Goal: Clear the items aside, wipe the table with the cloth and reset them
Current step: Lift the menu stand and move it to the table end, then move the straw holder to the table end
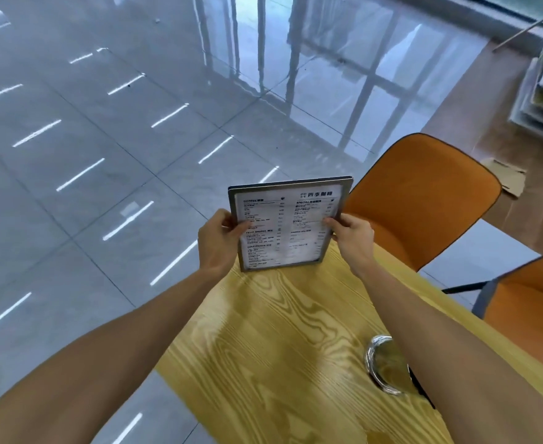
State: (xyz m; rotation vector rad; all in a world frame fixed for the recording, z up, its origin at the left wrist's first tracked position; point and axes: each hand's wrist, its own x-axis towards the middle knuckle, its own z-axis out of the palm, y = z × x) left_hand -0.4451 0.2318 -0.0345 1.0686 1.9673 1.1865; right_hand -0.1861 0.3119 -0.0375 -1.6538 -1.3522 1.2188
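A framed menu card (288, 224) stands upright at the far end of the yellow wood-grain table (263, 347), its lower edge touching or just above the tabletop. My left hand (220, 241) grips its left edge and my right hand (352, 238) grips its right edge, thumbs on the printed face. A clear glass ashtray (384, 363) sits on the table near my right forearm, which partly covers it. No cloth shows in this view.
An orange chair (424, 200) stands just beyond the table's far right corner, and a second orange chair (533, 302) sits along the right side. Glossy grey floor tiles (87, 155) spread to the left. Stacked boards (542, 91) lie at the far right.
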